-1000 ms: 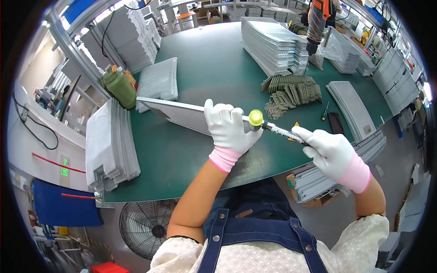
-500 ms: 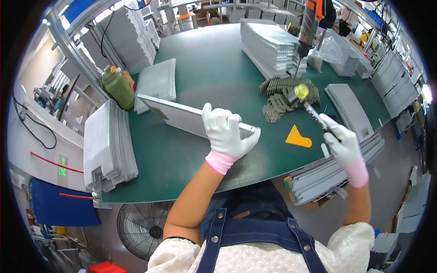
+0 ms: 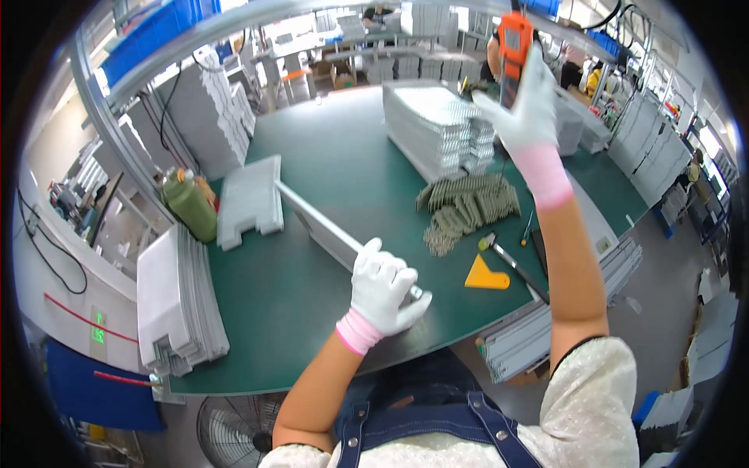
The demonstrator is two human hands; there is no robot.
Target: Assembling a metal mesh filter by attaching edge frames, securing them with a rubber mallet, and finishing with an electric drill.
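Observation:
My left hand (image 3: 382, 292), in a white glove with a pink cuff, grips the near end of a thin grey metal panel (image 3: 321, 228) standing on its long edge on the green table. Up at the right, my gloved right hand (image 3: 529, 113) is raised with thumb and fingers apart beside a hanging orange and black power screwdriver (image 3: 516, 40). Whether it touches the tool cannot be made out. Below that arm a hammer (image 3: 511, 260) with a yellow-tipped head lies near the table edge. Left of the hammer rests a yellow scraper (image 3: 485, 275).
Grey-green strips (image 3: 477, 204) are heaped at the right, with small loose parts (image 3: 441, 242) beside them. Stacked panels stand behind (image 3: 433, 129) and at the left edge (image 3: 181, 300). A notched panel (image 3: 251, 199) and a green bottle (image 3: 187, 204) sit at the left.
My right hand has let go of the hammer, which now lies on the table, and has moved up to the hanging power screwdriver. My left hand still holds the panel.

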